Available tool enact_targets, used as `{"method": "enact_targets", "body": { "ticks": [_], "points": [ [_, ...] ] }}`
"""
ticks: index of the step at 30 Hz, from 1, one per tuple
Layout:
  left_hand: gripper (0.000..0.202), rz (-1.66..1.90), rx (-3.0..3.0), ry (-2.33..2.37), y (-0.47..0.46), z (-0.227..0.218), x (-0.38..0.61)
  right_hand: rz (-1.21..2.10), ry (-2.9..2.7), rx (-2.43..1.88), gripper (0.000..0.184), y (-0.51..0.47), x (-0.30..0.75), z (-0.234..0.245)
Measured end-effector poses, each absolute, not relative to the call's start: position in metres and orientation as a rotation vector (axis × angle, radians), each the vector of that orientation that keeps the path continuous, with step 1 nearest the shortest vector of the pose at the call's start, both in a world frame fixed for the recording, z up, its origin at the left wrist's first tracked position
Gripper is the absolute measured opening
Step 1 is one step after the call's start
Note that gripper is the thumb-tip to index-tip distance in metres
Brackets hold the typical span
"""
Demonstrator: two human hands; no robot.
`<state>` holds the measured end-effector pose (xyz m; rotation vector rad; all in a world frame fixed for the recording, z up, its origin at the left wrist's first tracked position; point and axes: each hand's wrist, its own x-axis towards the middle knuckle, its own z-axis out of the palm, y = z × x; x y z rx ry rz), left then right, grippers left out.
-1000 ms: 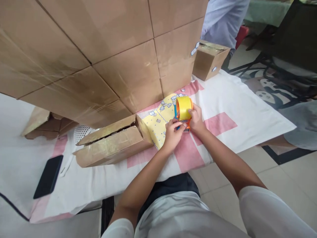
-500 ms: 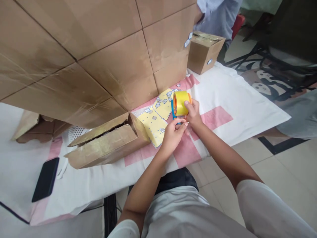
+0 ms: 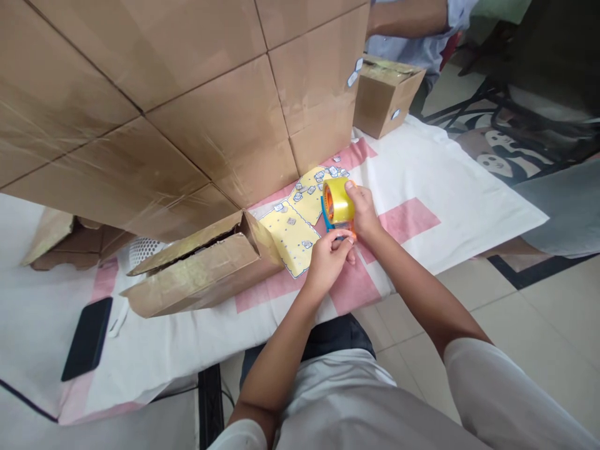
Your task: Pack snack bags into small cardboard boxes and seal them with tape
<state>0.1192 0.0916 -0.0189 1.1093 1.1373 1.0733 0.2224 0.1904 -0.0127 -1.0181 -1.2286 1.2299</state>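
The right hand [image 3: 365,215] is closed around the tape [image 3: 340,199], a yellow roll in a blue and orange dispenser [image 3: 325,216], its thumb lying against the roll. The tape is in front of the person, above the near part of the table. The left hand [image 3: 325,257] is at the dispenser's lower end, thumb and fingertips pressed together; I cannot tell whether a strip is pinched between them. Just left of the tape, yellow paper [image 3: 284,234] printed with small shapes lies on the white and pink cloth [image 3: 469,197]. A long carton [image 3: 210,275] with a gap along its top touches the paper's left side. Behind stands a tall wall of cardboard [image 3: 225,119], with a small box [image 3: 387,103] beside its right edge and a co-worker's arm [image 3: 410,17] beyond. A dark phone [image 3: 87,339] lies near the table's left end, well apart from both hands.
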Motion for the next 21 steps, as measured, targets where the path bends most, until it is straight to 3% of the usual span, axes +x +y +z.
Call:
{"method": "enact_targets", "body": {
  "ticks": [9,14,21],
  "points": [
    [0.020,1.061,1.006,1.130,0.089,-0.013,0.119,1.560,-1.246,-0.838,0.038,0.185,0.231,0.005],
    [0.023,0.998,0.998,1.161,0.090,-0.010,0.110,1.733,-1.317,-0.738,0.039,0.183,0.233,0.012],
    [0.024,1.033,1.011,1.154,0.088,-0.010,0.109,1.702,-1.240,-0.759,0.040,0.187,0.227,0.005]
  ]
}}
